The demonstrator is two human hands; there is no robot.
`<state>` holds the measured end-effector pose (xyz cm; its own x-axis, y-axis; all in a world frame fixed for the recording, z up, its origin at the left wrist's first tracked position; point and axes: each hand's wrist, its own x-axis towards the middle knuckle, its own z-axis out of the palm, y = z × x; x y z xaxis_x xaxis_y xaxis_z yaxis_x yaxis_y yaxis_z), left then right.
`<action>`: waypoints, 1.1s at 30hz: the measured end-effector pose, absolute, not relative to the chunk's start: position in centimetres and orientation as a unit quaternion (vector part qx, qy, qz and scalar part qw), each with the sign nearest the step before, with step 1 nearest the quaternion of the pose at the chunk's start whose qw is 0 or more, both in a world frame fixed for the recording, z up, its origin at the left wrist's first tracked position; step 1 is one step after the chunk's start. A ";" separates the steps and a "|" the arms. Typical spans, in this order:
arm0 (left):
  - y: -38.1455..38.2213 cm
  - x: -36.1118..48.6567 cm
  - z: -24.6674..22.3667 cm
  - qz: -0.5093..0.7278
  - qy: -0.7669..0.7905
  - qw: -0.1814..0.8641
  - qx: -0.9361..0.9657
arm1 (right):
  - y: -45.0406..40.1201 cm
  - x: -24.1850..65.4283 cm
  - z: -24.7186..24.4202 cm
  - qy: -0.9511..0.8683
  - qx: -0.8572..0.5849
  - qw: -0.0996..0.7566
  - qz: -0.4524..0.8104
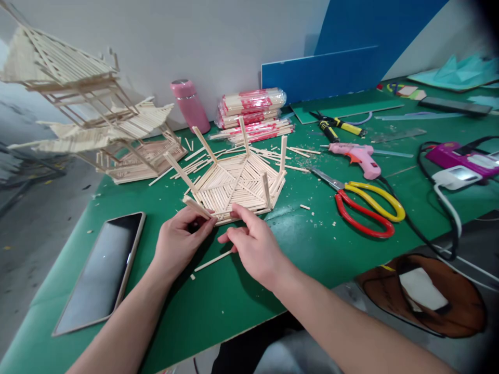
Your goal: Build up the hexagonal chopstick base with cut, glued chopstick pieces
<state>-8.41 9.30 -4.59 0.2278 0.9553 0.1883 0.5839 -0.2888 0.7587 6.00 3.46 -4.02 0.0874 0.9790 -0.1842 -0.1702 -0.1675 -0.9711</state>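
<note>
A hexagonal base of pale wooden sticks [234, 187] with short posts at its corners rests on the table in front of me. My left hand [181, 236] is closed at its near left corner, thumb and fingertips pinched against the near edge beside a leaning post [197, 206]. What exactly lies between those fingertips is partly hidden. My right hand [255, 241] has its thumb and index finger apart, the index tip at the near edge. A loose stick [212, 261] lies below, one end meeting the right fingers; I see no grip on it.
A phone [103, 270] lies left; a tiered stick pagoda [97, 119] stands behind. A pink flask [190, 106] and bagged sticks [251, 109] are at the back. Right are red-yellow scissors [366, 208], a corded pink glue gun [358, 158], pliers [337, 127] and a purple power strip [463, 158].
</note>
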 end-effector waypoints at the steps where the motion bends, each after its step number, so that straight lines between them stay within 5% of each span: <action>1: 9.3 -8.4 -4.6 0.334 0.527 0.285 0.728 | 3.5 6.0 -4.0 -0.385 -0.525 0.518 0.555; 33: 9.0 -8.4 -4.4 0.339 0.481 0.263 0.764 | 3.3 7.3 -3.3 -0.365 -0.531 0.494 0.583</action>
<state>-8.39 9.04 -4.42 0.3069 0.9140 0.2652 0.5576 -0.3985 0.7282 7.29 3.32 -3.33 0.0536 0.9643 -0.2593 -0.1893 -0.2451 -0.9508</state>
